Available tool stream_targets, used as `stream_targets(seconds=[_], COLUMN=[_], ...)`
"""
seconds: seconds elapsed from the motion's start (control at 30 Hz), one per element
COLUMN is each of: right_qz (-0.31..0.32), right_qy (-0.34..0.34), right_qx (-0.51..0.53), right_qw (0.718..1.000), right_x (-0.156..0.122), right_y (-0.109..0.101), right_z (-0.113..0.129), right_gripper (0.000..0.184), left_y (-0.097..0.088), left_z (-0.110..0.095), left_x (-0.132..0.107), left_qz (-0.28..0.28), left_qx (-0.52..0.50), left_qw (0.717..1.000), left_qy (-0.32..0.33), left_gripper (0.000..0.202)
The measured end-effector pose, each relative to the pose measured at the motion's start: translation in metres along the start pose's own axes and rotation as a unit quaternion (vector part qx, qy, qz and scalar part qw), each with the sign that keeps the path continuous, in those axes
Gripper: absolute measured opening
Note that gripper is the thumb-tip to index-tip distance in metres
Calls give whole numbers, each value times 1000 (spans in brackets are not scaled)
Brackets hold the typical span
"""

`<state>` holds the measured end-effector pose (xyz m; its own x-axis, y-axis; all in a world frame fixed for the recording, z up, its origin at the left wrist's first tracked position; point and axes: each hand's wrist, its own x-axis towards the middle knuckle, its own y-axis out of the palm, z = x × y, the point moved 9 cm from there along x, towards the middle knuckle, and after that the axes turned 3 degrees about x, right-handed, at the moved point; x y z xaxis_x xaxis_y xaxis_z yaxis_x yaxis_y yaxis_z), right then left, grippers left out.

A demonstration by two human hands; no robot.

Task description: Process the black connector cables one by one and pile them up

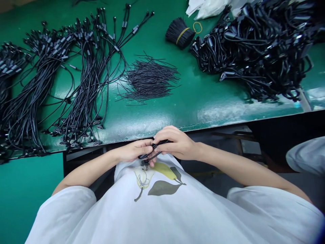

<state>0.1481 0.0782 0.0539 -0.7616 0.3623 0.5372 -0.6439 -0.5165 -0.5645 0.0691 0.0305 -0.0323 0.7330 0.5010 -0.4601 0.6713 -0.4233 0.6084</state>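
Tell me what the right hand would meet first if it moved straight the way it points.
Probably the left hand: the right hand points toward it, both gripping the same black cable.

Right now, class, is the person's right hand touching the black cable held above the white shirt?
Touching. The head view shows the right hand with fingers closed over the black cable, no gap; the left hand pinches it too.

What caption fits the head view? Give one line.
Left hand and right hand grip a looped black cable at the edge of a green table heaped with cable piles.
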Motion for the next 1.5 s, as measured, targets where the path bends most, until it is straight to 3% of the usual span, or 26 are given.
stream_targets(seconds=[0.13,0.27,0.43,0.6,0.73,0.87,1.03,1.1,1.2,1.27,1.3,1.33,1.43,1.5], right_qz=[2,77,94,174,216,195,173,199,220,219,216,212,197,197], right_qy=[38,-3,-61,-98,-52,-59,-44,-5,67,71,59,43,-1,-1], right_qx=[-18,-69,-145,-274,-322,-342,-310,-295,-287,-291,-296,-301,-294,-246], right_qw=[999,995,983,941,920,917,934,935,930,929,929,929,935,949], right_x=[-1,-1,-2,-17,-23,-13,-5,-7,-11,-10,-9,-6,2,8], right_y=[1,11,14,42,51,40,42,52,64,68,69,70,63,53], right_z=[-7,-8,-5,-5,-8,7,7,-7,-31,-38,-38,-38,-36,-44], right_gripper=[23,24,22,35,28,19,21,21,23,23,23,24,26,27], left_y=[-7,-2,2,-14,-16,-11,-16,-27,-43,-46,-47,-48,-51,-57], left_z=[4,0,1,18,12,-10,-3,0,-13,-25,-29,-30,-27,-26], left_x=[1,1,-1,-1,-3,-14,-20,-18,-16,-16,-15,-14,-10,-9], left_qz=[-46,-44,-20,-77,-97,-101,-81,-123,-216,-246,-245,-234,-180,-184], left_qx=[-3,-68,-69,-4,152,244,232,297,457,527,534,522,410,341], left_qw=[999,997,997,997,983,964,968,946,863,813,808,819,894,921], left_qy=[-8,6,5,-26,-38,-30,-55,-44,0,28,34,34,19,24], left_gripper=[36,36,38,37,44,38,38,34,29,26,27,29,40,44])
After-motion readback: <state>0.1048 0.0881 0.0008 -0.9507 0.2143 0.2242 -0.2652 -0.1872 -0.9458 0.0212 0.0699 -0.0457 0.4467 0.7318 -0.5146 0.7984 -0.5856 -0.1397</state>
